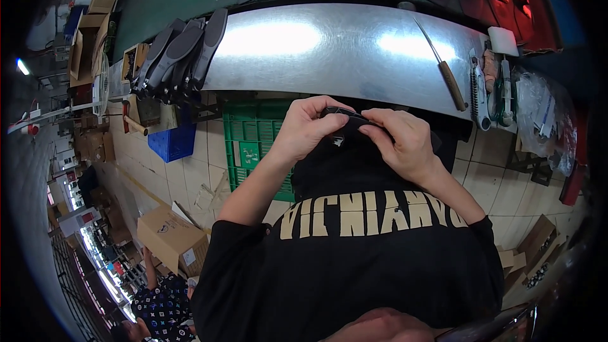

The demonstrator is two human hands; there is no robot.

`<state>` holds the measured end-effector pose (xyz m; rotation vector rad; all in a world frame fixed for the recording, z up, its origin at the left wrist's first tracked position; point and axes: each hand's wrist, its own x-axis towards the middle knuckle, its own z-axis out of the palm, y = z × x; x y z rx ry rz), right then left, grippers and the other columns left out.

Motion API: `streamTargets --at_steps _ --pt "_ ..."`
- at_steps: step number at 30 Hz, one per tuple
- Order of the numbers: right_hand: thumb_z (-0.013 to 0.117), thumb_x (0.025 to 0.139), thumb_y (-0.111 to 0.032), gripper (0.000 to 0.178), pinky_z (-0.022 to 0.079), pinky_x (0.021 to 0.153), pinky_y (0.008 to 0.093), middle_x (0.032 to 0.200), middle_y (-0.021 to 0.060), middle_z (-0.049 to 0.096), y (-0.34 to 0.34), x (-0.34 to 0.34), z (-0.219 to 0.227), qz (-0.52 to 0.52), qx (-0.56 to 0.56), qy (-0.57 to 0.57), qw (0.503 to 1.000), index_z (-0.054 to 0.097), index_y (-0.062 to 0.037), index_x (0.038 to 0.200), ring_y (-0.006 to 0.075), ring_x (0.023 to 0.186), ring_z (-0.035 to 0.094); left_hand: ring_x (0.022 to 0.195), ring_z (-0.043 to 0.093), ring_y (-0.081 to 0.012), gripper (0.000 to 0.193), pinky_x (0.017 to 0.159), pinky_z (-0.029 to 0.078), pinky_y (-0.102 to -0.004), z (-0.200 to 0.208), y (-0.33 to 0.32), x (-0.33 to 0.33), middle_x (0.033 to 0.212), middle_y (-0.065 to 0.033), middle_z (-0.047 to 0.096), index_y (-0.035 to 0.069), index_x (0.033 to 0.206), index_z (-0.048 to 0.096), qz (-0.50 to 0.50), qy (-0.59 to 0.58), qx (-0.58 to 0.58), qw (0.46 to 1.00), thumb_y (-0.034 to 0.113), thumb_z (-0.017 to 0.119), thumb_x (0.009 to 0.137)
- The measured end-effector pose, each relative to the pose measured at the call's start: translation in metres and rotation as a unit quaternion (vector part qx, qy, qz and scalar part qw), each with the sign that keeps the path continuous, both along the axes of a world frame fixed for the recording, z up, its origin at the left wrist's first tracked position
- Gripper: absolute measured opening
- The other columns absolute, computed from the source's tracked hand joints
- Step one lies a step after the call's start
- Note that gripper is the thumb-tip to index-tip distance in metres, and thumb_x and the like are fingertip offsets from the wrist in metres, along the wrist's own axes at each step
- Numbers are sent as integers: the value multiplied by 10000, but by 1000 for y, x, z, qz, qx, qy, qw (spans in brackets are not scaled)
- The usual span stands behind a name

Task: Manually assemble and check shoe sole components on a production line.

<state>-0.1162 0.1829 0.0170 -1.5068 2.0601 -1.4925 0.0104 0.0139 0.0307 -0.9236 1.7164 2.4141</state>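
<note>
- Nearest cam: sliver of wearer's face (380, 326) at bottom edge, cut off, then black T-shirt (380, 272)
- L hand (310, 128) grasping black piece (345, 113) btwn thumb & fingers; R hand (405, 141) pinching it from the other side; piece is held up off the near edge of the metal tabletop (285, 57), in front of the shirt
- To do it well, I'd say: light, even pinch both sides, thumbs close tog., so piece doesn't twist or crease; keep wrists steady
- Tilting it toward the light would prob. help, b/c black on black reads poorly
- Awl-like tool w/ wooden handle (451, 85) on R part of tabletop; prob. best kept clear of elbows
- Hidden: underside of piece & most fingertips; can't tell its full shape or how far it runs behind R hand
- Small pale bit (337, 142) below L thumb too blurry to ID
- Green crate (253, 111) partly covered by L forearm; co-worker (161, 304) lower L, partly cut off
</note>
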Motion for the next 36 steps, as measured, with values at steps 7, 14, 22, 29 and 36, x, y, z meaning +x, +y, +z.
streamTargets --at_steps 7,14,22,29,36 --pt "737 815 -78 120 493 560 308 715 104 653 -2 -9 0 -17 -5 -25 1000 672 -22 899 224 622 646 699 572 -36 130 620 465 -191 -3 5 -7 784 3 659 -9 962 699 -1 1 -41 999 71 703 859" --pt "653 854 -64 161 486 752 332 945 129 642 -11 -46 12 6 14 -39 999 652 -24 1010 239 857 606 723 585 -62 119 634 472 -218 -4 -3 -2 797 -6 664 6 923 699 65 13 -138 988 99 716 851" --pt "642 847 -46 370 438 824 359 1027 146 590 3 -86 -41 -313 167 253 900 612 -2 1213 302 922 540 1048 666 -254 406 752 603 -307 -58 -36 19 1190 -149 635 23 1331 512 285 42 154 945 180 562 960" --pt "570 909 -16 277 464 661 278 849 86 622 3 -58 -28 -100 38 -135 985 627 -42 1178 162 721 586 1034 661 -268 348 705 597 -299 -59 -16 -12 1145 -145 644 55 1207 562 294 46 430 852 251 642 931" --pt "532 926 2 677 439 614 225 669 22 582 -6 3 -18 74 110 -448 884 278 -131 1540 70 619 544 833 662 -160 269 511 436 -224 -39 11 -39 927 -39 681 103 1045 627 314 4 423 850 332 677 911"
